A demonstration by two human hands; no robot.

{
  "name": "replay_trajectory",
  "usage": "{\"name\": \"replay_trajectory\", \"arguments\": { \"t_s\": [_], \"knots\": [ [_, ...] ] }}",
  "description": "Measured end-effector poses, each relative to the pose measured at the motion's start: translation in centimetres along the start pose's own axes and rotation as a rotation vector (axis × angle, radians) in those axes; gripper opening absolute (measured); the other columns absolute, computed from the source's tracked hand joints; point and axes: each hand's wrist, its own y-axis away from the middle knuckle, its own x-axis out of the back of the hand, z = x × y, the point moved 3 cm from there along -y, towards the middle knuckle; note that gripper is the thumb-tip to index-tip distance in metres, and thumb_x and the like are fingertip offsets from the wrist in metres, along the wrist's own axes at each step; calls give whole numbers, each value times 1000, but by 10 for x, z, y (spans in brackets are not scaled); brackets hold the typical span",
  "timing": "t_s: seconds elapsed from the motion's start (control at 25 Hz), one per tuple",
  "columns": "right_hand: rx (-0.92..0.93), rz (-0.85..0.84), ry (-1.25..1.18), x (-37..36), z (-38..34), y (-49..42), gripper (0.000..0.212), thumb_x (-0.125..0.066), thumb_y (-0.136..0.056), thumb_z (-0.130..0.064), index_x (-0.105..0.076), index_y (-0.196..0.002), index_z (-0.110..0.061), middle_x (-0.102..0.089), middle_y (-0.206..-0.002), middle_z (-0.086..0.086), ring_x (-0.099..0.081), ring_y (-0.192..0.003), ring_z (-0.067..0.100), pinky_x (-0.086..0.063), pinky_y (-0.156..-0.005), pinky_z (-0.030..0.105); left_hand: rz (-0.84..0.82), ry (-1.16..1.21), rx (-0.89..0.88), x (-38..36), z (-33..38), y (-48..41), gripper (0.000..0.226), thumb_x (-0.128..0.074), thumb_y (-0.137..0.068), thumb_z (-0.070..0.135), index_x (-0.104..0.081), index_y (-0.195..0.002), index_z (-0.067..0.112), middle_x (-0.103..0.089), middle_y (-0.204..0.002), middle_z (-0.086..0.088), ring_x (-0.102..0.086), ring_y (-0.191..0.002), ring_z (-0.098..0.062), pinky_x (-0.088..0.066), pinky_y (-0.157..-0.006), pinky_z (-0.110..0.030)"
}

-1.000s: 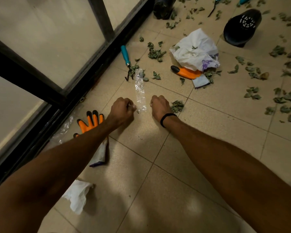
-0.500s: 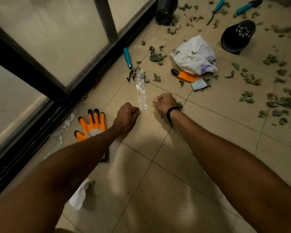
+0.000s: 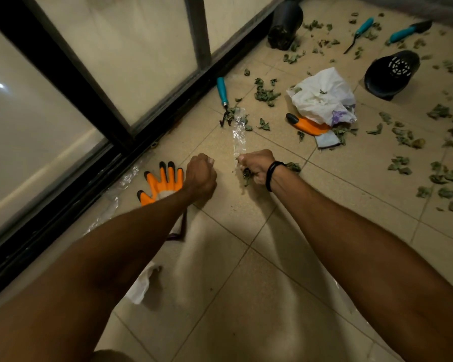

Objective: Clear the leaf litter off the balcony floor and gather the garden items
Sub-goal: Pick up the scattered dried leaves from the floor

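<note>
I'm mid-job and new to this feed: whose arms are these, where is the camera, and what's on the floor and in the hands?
No machine: these are a person's bare arms, filmed by a wide-angle camera on their head, looking down at a tiled floor. The right hand grips a clump of leaves, and a clear plastic strip reaches that hand. The left hand is a fist; whether it holds anything is hidden. Beside it lies an orange glove; a second glove lies partly under a white bag. A teal-handled rake lies by the glass railing. Farther off are a thin teal tool, a teal trowel, a black pot and a tipped pot. Loose leaves litter the floor on the right.
</note>
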Motion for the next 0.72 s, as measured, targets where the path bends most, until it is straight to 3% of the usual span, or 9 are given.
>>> {"name": "replay_trajectory", "arguments": {
  "t_s": [0.04,0.08,0.12,0.16,0.24,0.28,0.4,0.52,0.72],
  "knots": [
    [-4,-30,-19,-11,-3,5,32,-73,-80,-2,-65,-110,5,-69,-94,15,-65,-75,20,-59,-71,31,60,168,116,5,-21,-1,48,-42,-99,54,-46,-138,25,-48,-140,-12,-46,-125,-33,-44,-94,-50],
    [-8,-68,-38,-23,-7,14,26,-71,-82,0,-65,-107,6,-67,-87,14,-63,-68,18,-57,-65,28,140,238,240,8,-40,-3,76,-36,-89,76,-45,-139,19,-45,-149,-11,-46,-130,-33,-46,-92,-51],
    [-8,-115,-48,-37,-12,26,18,-68,-85,2,-64,-103,6,-64,-82,13,-59,-62,15,-54,-60,24,180,308,320,13,-57,-2,84,-27,-81,88,-48,-135,26,-50,-144,-11,-49,-127,-33,-45,-92,-51],
    [-7,-160,-54,-52,-17,37,13,-65,-88,3,-64,-101,6,-62,-79,12,-56,-59,13,-51,-57,22,169,367,382,27,-57,2,74,-30,-88,82,-54,-126,23,-57,-133,-11,-53,-119,-32,-44,-93,-45],
    [6,-242,-51,-88,-26,61,15,-63,-90,3,-64,-105,7,-60,-77,11,-53,-56,12,-47,-54,21,233,504,520,61,-59,11,36,-41,-105,36,-62,-106,6,-63,-109,-15,-58,-104,-30,-39,-80,-32],
    [15,-281,-42,-109,-30,73,15,-62,-91,2,-65,-105,7,-59,-76,10,-52,-54,12,-46,-53,21,304,528,521,89,-50,19,34,-42,-105,25,-65,-101,1,-65,-105,-19,-60,-101,-32,-37,-76,-31],
    [17,-480,-5,-189,-39,124,13,-52,-96,4,-60,-86,-1,-52,-74,8,-47,-54,11,-44,-44,18,497,568,615,165,-91,56,38,-40,-103,22,-66,-99,-5,-66,-100,-19,-60,-95,-33,-34,-71,-30],
    [16,-715,41,-283,-39,191,26,-41,-100,5,-52,-79,-6,-46,-75,5,-41,-57,9,-39,-41,12,637,604,678,241,-151,119,33,-39,-101,16,-54,-73,7,-54,-76,-7,-48,-79,-27,-33,-60,-32],
    [-38,-1020,134,-424,0,338,23,-41,-102,1,-51,-82,-3,-47,-78,7,-40,-59,9,-40,-41,12,934,715,833,341,-263,272,25,-39,-98,13,-50,-76,11,-49,-73,-3,-49,-76,-24,-42,-62,-31]
  ]
}}
